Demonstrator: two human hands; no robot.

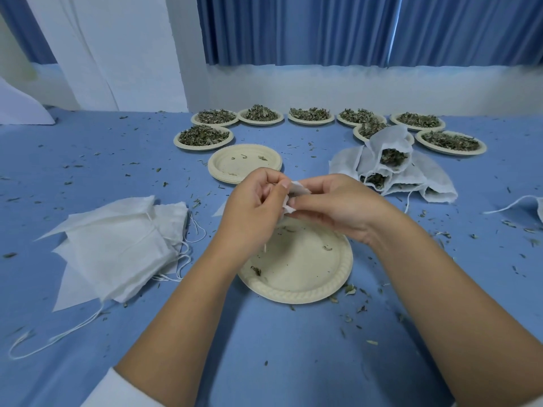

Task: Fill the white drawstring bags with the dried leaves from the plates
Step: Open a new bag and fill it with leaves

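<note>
Blue tablecloth (264, 353) littered with leaf crumbs (363, 309), blue curtains (323, 30) behind; pinched between left hand (252, 207) and right hand (332, 207), both curled on it, a crumpled white drawstring bag (296, 190), just above a nearly bare plate (305, 259); left of the left hand, a pile of empty bags (117, 248); beyond the right hand, filled bags (390, 163); beyond both, plates of dried leaves (311, 114) and a stack of bare plates (244, 163).
</note>
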